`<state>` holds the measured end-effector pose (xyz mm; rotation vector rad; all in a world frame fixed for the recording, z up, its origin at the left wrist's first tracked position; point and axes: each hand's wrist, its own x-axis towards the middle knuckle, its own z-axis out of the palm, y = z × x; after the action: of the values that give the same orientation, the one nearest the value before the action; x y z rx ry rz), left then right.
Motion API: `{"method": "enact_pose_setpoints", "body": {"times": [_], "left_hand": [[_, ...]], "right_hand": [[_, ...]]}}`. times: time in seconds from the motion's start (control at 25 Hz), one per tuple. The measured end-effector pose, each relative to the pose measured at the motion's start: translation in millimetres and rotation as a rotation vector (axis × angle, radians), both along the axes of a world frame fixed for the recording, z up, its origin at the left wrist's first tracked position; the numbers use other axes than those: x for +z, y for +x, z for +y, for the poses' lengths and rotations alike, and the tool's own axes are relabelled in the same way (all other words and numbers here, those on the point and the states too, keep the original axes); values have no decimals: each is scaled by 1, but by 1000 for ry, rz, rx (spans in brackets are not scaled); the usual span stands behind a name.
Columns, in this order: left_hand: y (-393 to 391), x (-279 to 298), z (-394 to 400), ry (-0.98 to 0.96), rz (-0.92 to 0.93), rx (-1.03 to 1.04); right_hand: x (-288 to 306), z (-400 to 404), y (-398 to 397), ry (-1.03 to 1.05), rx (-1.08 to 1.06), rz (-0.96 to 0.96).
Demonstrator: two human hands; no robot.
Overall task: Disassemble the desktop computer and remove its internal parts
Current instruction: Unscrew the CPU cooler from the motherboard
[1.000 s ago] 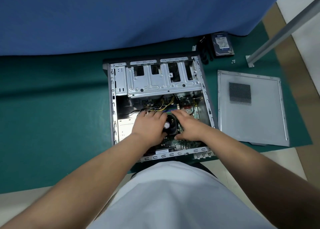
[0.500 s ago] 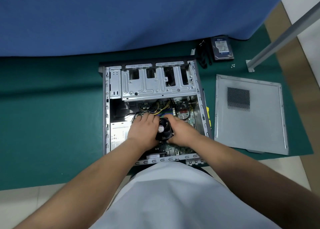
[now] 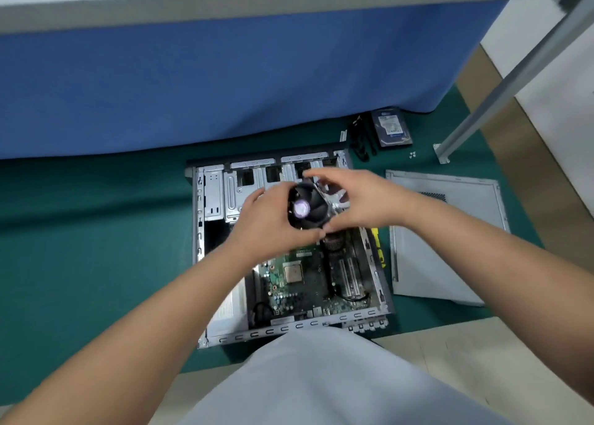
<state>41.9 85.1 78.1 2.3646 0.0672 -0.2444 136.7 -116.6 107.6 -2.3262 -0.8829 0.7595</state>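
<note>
The left hand (image 3: 268, 223) and right hand (image 3: 363, 204) grip the cooler fan (image 3: 307, 209), fingers curled round its sides. It is held above the open case (image 3: 376, 263), fan face tilted toward the camera.

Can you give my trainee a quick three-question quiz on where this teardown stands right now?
1. True or false: the cooling fan still sits on the green circuit board.
2. Which hands hold the fan? A) only the left hand B) only the right hand C) both
3. Fill in: the square chip on the board is now ____.

Key:
1. False; it is lifted above the computer case.
2. C.
3. Uncovered, in plain sight.
</note>
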Motion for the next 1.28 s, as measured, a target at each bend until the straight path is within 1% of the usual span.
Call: {"method": "enact_pose_setpoints", "body": {"times": [0.08,0.12,0.2,0.32,0.4,0.52,0.72,0.84,0.92,1.0,1.12,1.2,1.28], "left_hand": [[12,14,13,-305,70,223],[17,17,19,-448,99,328],[25,20,29,-683,153,488],[30,17,31,-959,195,598],[29,12,28,-1045,200,672],[27,2,22,-1085,242,754],[24,-6,18,-1151,270,760],[24,-10,23,-1116,300,776],[25,-13,26,-1081,307,795],[27,-16,29,-1039,302,830],[31,-21,29,-1018,296,877],[33,-21,26,-997,296,869],[36,-21,23,-983,283,859]], "right_hand": [[11,0,8,168,-196,21],[11,0,7,213,-285,1],[0,2,-3,234,-412,-19],[-21,11,-31,226,-476,135],[-33,19,-46,239,-442,225],[-45,30,-57,239,-405,275],[-56,34,-66,146,-410,227],[-53,30,-71,154,-386,217],[-49,25,-74,199,-378,274],[-45,20,-75,248,-419,316],[-36,21,-78,256,-491,273],[-28,28,-83,253,-470,216],[-15,36,-87,286,-423,216]]}}
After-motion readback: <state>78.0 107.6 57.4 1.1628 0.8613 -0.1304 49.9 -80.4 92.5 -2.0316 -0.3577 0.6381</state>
